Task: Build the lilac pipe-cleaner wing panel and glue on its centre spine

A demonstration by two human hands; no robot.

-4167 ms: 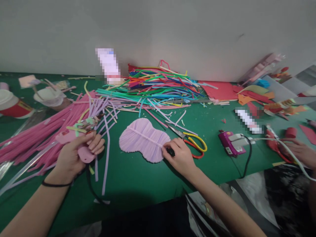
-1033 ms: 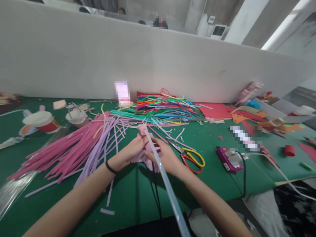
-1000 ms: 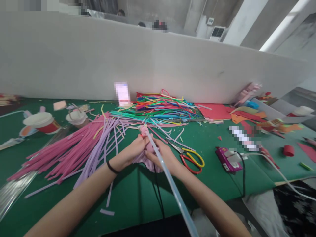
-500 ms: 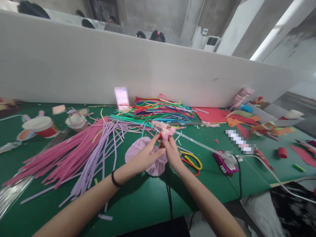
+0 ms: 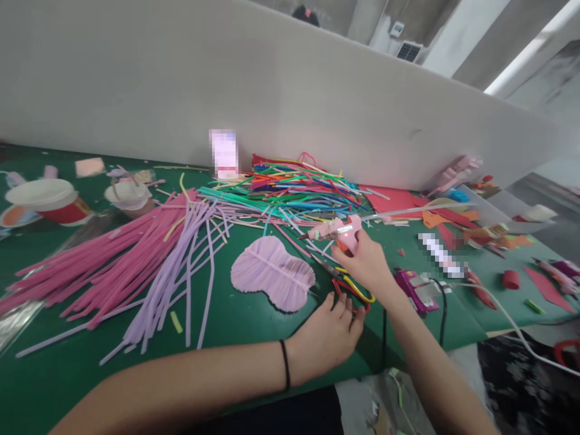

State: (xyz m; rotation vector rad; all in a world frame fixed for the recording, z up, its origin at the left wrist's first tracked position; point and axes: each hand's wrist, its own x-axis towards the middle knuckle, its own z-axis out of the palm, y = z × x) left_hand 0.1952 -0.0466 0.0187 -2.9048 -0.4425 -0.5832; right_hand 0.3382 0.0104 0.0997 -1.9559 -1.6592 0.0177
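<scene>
My right hand [image 5: 362, 260] grips a pink glue gun [image 5: 347, 231], its nozzle pointing left and a long clear glue stick [image 5: 408, 210] trailing out of its back. Below it, my left hand [image 5: 330, 332] reaches over scissors [image 5: 347, 281] with one yellow and one red handle. Its fingers are bent and apart at the red handle, and the scissors lie on the table. Left of both hands a lilac piece [image 5: 272, 272] lies flat. It is made of fuzzy stems side by side, with rounded lobes and a midline ridge.
Pink stems [image 5: 122, 254] and lilac stems [image 5: 167, 284] spread at left, near a lidded paper cup [image 5: 49, 199]. A multicoloured stem pile [image 5: 294, 190] lies before the grey partition [image 5: 158, 90]. A purple box [image 5: 414, 290] with cables sits at right.
My hands, together before, have separated. The right hand moved right with the glue gun; the left moved down and right to the scissors. The lilac piece is now uncovered. The view has shifted.
</scene>
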